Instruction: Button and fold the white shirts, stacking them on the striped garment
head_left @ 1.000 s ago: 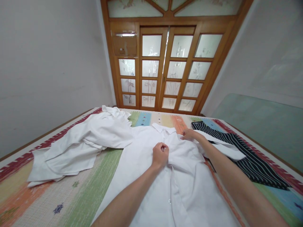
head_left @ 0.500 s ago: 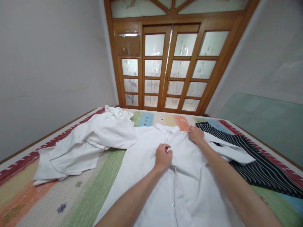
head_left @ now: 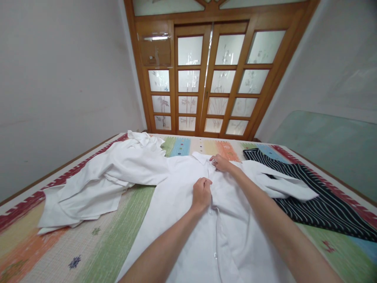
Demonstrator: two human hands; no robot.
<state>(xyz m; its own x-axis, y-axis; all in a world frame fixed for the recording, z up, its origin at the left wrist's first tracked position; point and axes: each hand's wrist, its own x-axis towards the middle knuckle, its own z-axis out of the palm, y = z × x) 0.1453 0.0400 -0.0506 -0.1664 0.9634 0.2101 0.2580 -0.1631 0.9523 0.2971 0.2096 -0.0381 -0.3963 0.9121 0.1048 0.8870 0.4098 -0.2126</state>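
Observation:
A white button-up shirt (head_left: 182,220) lies spread with its collar away from me and its sleeves out to both sides. My left hand (head_left: 202,193) is closed on the front edge of the shirt, at chest height along the button strip. Higher up, my right hand (head_left: 220,162) pinches the shirt just below the right side of the collar (head_left: 201,158). Below my hands the button strip runs toward me, slightly wrinkled, with a few small buttons showing. The cloth between my fingers is mostly hidden.
Crumpled white clothing (head_left: 88,192) lies at the left, partly against the shirt's left sleeve. Dark striped clothing (head_left: 321,196) lies under the right sleeve. A colourful striped cover (head_left: 126,220) spreads beneath everything. Wooden glazed doors (head_left: 203,78) stand beyond, and a pale green panel (head_left: 326,149) at the right.
My right hand has moved left, from the shirt's right shoulder to beside the collar. My left hand stays at the button strip, its fingers now closer together. The view has shifted slightly.

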